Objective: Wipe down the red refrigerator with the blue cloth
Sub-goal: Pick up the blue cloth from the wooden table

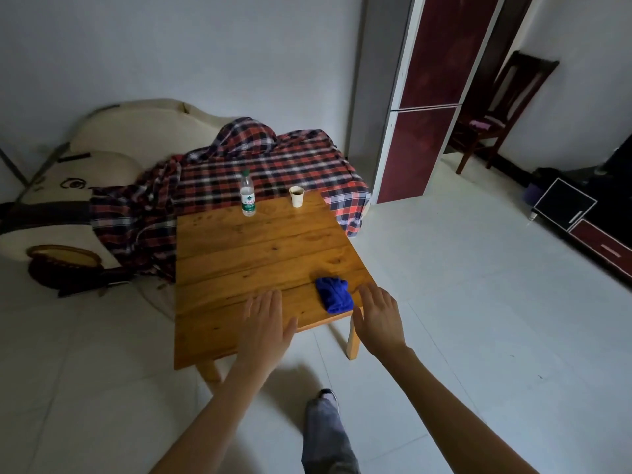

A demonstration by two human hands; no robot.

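I am looking down over a low wooden worktop point(260, 261) with both bare arms stretched out ahead of me. The blue cloth point(334, 294) lies crumpled near the worktop's near right corner, close to the edge. My right hand point(379, 319) hovers just beside it on the right, fingers spread and holding nothing. My left hand point(265, 323) is also spread flat, palm down, over the near edge, a little apart from the cloth on its left. Neither hand touches the cloth yet.

The red refrigerator point(431, 107) stands well apart, tall against the far wall to the right, with a dark chair point(492, 111) beside it. At the far end of the worktop stand a water bottle point(247, 193) and a small paper cup point(296, 196), with a plaid blanket point(239, 165) draped behind them.

I judge the main risk to be a careless swipe nudging the cloth off the nearby edge onto the floor. The bottle and cup look safely out of reach. Walking to the refrigerator, I could clip the worktop's leg.
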